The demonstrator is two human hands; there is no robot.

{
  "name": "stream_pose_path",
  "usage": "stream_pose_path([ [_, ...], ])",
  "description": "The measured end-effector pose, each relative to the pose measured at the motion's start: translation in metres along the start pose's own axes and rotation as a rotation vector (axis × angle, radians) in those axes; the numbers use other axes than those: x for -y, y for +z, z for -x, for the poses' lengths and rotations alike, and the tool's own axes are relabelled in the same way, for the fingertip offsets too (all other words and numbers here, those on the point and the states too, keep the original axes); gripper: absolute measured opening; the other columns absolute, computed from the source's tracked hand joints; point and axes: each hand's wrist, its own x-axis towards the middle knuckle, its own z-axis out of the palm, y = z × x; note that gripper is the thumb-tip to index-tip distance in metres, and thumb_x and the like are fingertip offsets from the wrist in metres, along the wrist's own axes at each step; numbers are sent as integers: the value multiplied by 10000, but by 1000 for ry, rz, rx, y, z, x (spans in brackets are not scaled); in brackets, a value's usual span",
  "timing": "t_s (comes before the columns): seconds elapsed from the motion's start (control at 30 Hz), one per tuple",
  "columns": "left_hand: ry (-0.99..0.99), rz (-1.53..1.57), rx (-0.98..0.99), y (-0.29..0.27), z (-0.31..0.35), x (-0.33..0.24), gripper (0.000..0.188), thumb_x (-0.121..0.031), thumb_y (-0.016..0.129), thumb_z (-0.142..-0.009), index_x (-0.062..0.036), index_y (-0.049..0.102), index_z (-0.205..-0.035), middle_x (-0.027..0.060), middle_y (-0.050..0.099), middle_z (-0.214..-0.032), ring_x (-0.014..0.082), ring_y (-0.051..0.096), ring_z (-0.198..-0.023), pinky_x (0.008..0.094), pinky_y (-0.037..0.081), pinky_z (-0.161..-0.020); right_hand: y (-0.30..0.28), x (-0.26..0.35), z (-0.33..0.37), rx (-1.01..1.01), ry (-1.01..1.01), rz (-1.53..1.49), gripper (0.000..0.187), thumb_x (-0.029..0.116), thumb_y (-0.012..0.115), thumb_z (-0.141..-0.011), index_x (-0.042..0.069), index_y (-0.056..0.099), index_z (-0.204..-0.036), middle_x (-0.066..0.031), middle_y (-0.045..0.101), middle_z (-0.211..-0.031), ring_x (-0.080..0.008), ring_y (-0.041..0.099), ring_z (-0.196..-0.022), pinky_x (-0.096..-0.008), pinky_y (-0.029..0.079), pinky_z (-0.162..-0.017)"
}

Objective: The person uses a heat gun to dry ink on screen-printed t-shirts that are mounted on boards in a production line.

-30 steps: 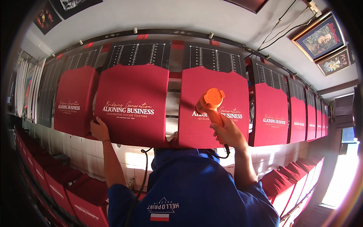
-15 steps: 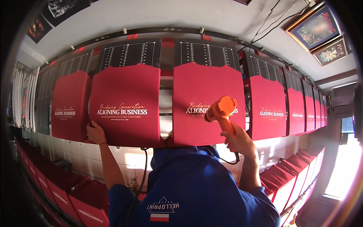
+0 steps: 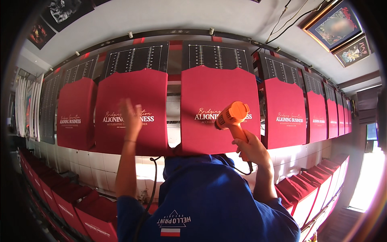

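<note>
Heat gun (image 3: 231, 117), orange, sits just right of centre, gripped by its handle in the closed right hand (image 3: 252, 147), nozzle toward a red shirt (image 3: 217, 109) at 12 o'clock, while the left hand (image 3: 131, 117), blurred, open-fingered and empty, lies against the neighbouring red shirt (image 3: 133, 109) at 9 o'clock.

Pale wall/ceiling surface (image 3: 169, 16) at top, w/ a dark rail (image 3: 161, 34) curving across it. Framed pictures (image 3: 336, 24) hang top right; dark posters (image 3: 60, 10) top left. Black cables (image 3: 282, 20) run along near the frames. White tiled wall (image 3: 80, 169) lower left. Bright window (image 3: 369, 177) at far right throws strong daylight in; left side is dim.
</note>
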Motion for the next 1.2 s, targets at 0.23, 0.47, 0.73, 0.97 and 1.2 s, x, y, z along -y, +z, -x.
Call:
stream_pose_path([
  [0.23,586,66,280,52,14,-183,711,-366,568,-1004,70,318,-1506,263,256,-1607,425,228,-1503,528,211,-1225,-8,-6,1,-27,-45,17,358,248,641,-959,14,567,-1219,-71,624,-776,-114,603,-591,-264,485,-490],
  [0.47,550,-42,374,87,39,-229,717,-486,356,-1057,66,333,-1514,235,278,-1614,374,245,-1511,494,194,-1244,-22,-14,5,-22,-17,14,351,252,647,-954,22,576,-1211,-64,631,-768,-113,611,-603,-272,493,-510],
  [0.73,583,-29,312,80,62,-230,701,-452,412,-1052,84,341,-1498,251,318,-1590,380,266,-1503,505,212,-1235,-37,-25,7,-39,-12,12,346,264,650,-953,27,578,-1194,-59,620,-755,-112,609,-597,-270,492,-509],
  [0.97,553,1,332,71,89,-223,714,-414,467,-1032,84,301,-1517,252,282,-1607,386,238,-1512,513,188,-1241,-43,-32,8,-68,3,-29,335,235,668,-944,15,581,-1182,-54,613,-726,-101,595,-581,-254,474,-484],
  [1.2,552,0,373,53,119,-224,750,-448,482,-1023,74,293,-1529,228,244,-1631,371,224,-1521,500,196,-1240,-51,-42,12,-95,-4,-97,303,211,660,-954,6,581,-1163,-57,614,-718,-103,587,-559,-254,465,-473],
])
